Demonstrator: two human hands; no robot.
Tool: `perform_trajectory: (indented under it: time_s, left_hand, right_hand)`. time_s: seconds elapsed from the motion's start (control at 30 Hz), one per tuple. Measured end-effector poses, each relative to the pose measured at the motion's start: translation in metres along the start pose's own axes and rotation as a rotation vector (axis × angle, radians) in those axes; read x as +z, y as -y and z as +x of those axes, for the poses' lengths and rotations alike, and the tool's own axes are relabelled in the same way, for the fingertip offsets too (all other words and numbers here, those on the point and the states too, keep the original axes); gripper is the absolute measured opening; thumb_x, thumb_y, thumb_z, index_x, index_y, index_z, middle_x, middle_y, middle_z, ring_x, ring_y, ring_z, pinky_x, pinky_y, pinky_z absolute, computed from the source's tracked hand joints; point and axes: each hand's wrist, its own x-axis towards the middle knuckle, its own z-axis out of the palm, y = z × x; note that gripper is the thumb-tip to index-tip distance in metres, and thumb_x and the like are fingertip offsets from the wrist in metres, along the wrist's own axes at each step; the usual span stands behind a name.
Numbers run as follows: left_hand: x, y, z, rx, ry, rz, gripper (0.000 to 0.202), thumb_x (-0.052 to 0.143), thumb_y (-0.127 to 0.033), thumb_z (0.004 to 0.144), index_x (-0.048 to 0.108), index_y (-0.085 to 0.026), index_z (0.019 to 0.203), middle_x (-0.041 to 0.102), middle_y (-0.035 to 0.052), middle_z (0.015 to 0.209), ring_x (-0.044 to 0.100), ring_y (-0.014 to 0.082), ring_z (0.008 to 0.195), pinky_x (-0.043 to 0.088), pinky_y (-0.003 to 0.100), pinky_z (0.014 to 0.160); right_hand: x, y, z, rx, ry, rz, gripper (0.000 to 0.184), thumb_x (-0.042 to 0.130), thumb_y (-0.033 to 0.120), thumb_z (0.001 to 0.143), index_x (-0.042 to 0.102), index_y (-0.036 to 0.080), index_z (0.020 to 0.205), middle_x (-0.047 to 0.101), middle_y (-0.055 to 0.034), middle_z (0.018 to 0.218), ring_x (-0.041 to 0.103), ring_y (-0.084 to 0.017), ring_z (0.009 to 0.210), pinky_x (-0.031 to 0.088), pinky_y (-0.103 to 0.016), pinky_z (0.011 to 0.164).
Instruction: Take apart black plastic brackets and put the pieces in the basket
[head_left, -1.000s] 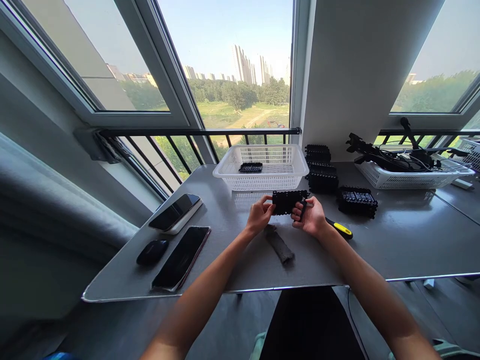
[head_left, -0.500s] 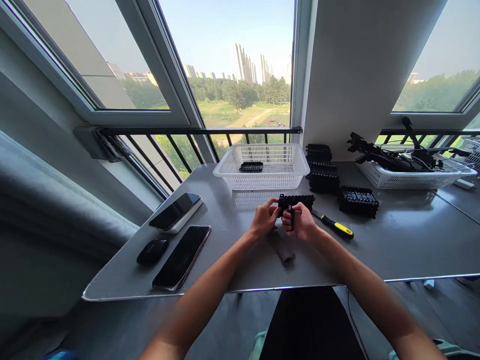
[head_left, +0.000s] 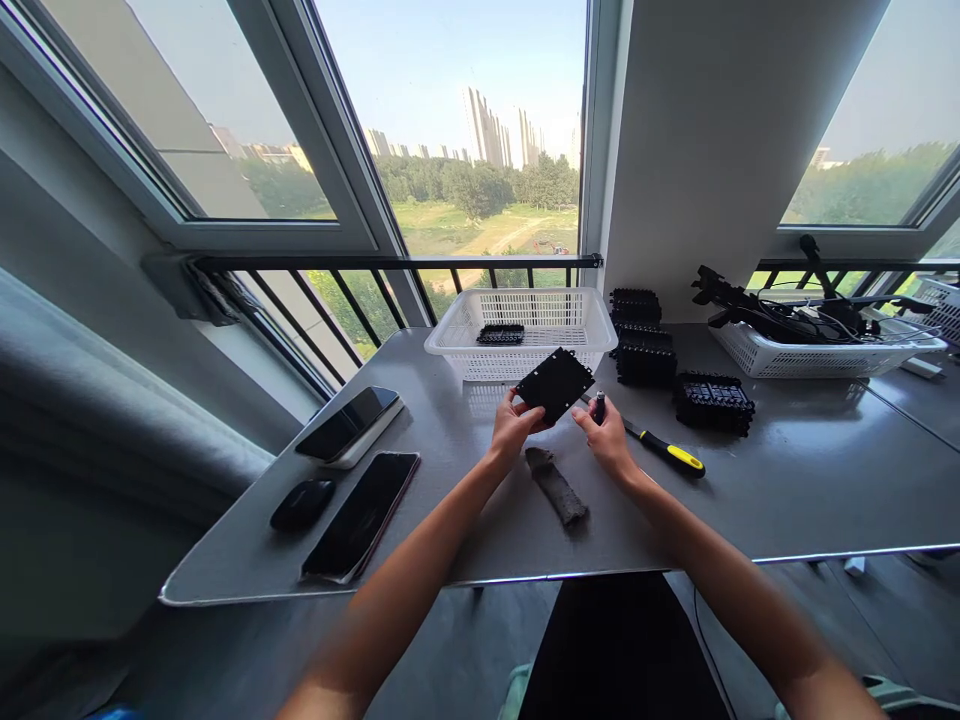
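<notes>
My left hand grips a flat black plastic panel by its lower left edge. The panel is tilted, its broad, smooth face towards me, with small pale spots near its edges. In my closed right hand, just right of the panel, is a small black tool with a metal end; its exact kind is hard to make out. Below the hands lies a crumpled grey cloth strip. A black and yellow handled tool rests to the right of my right hand, its far end partly hidden.
Behind the panel stands a white plastic basket with a black part inside. Stacked black parts and another pile are on the right, near a tray of dark equipment. Phones and a black case lie left.
The black panel has been raised and turned, so its broad face shows. My right hand has come away from it to the right with the small tool, uncovering more of the grey cloth.
</notes>
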Motion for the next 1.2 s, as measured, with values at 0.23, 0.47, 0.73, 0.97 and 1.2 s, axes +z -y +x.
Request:
perform_trajectory:
  time_s: [0.23, 0.47, 0.73, 0.97, 1.2]
  left_hand:
    - [0.004, -0.006, -0.008, -0.038, 0.137, 0.004, 0.079, 0.084, -0.027, 0.054, 0.042, -0.023, 0.12, 0.068, -0.0008, 0.081, 0.069, 0.0175, 0.069, 0.059, 0.033, 0.067]
    - [0.001, -0.002, -0.001, -0.037, 0.084, 0.163, 0.056, 0.074, -0.057, 0.064, 0.047, -0.019, 0.096, 0.069, 0.0014, 0.075, 0.068, 0.0174, 0.066, 0.057, 0.028, 0.056]
    - [0.0, -0.003, -0.001, -0.001, 0.119, 0.194, 0.058, 0.074, -0.052, 0.066, 0.059, -0.015, 0.109, 0.072, 0.0046, 0.079, 0.068, 0.0173, 0.068, 0.056, 0.027, 0.058]
    - [-0.002, -0.003, -0.001, 0.071, 0.07, 0.228, 0.043, 0.076, -0.043, 0.064, 0.066, -0.015, 0.096, 0.073, 0.0096, 0.092, 0.069, 0.0221, 0.082, 0.055, 0.03, 0.066]
    - [-0.002, -0.003, 0.0, 0.099, 0.017, 0.249, 0.044, 0.074, -0.038, 0.065, 0.058, -0.017, 0.1, 0.071, 0.0067, 0.09, 0.067, 0.0181, 0.075, 0.054, 0.028, 0.063]
  right_hand:
    - [0.0, -0.01, 0.001, -0.028, 0.024, -0.032, 0.036, 0.067, 0.047, 0.072, 0.042, 0.024, 0.081, 0.048, 0.0027, 0.079, 0.05, -0.013, 0.064, 0.044, -0.023, 0.048]
    - [-0.004, -0.005, 0.004, -0.212, -0.106, -0.127, 0.022, 0.064, 0.034, 0.076, 0.045, 0.023, 0.073, 0.046, 0.0027, 0.073, 0.043, -0.014, 0.067, 0.04, -0.027, 0.065]
    - [-0.006, -0.003, 0.007, -0.237, -0.157, -0.104, 0.02, 0.059, 0.03, 0.076, 0.041, 0.024, 0.07, 0.044, 0.0027, 0.073, 0.043, -0.015, 0.071, 0.036, -0.028, 0.071]
    - [-0.007, 0.001, 0.003, -0.224, -0.207, -0.184, 0.016, 0.06, 0.031, 0.076, 0.046, 0.024, 0.078, 0.046, 0.0007, 0.081, 0.043, -0.017, 0.078, 0.037, -0.03, 0.076]
    - [-0.001, 0.016, -0.006, -0.051, 0.048, 0.182, 0.024, 0.045, 0.048, 0.084, 0.04, 0.025, 0.078, 0.041, 0.0026, 0.072, 0.039, -0.014, 0.063, 0.038, -0.026, 0.055]
